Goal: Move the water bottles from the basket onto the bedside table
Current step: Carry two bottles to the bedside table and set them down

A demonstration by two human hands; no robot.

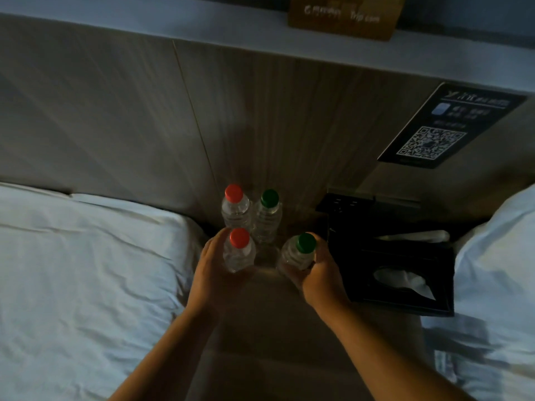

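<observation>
Gripping two water bottles over the desk (275, 328) beside the bed (86, 270): curling the left hand (211, 273) round the near red-capped bottle (238, 253) and the right hand (318, 276) round the near green-capped bottle (299, 253), clasping each clear body below its cap. Holding both long axes close to vertical, caps up, and letting the green-capped one lean slightly to the right. Carrying the pair side by side and apart, just in front of the far red-capped bottle (235, 209) and the far green-capped bottle (267, 215) standing upright on the desk against the wooden headboard panel (260, 111). Working just beside a black tissue box (405, 273) on the right. Appearing to be settling the pair onto the desk, though not showing clearly whether either base is touching the wood. Needing, by the look of it, only a straight downward set and a release from each hand, minding the rear pair just beyond the fingers. Showing no basket anywhere in view.
</observation>
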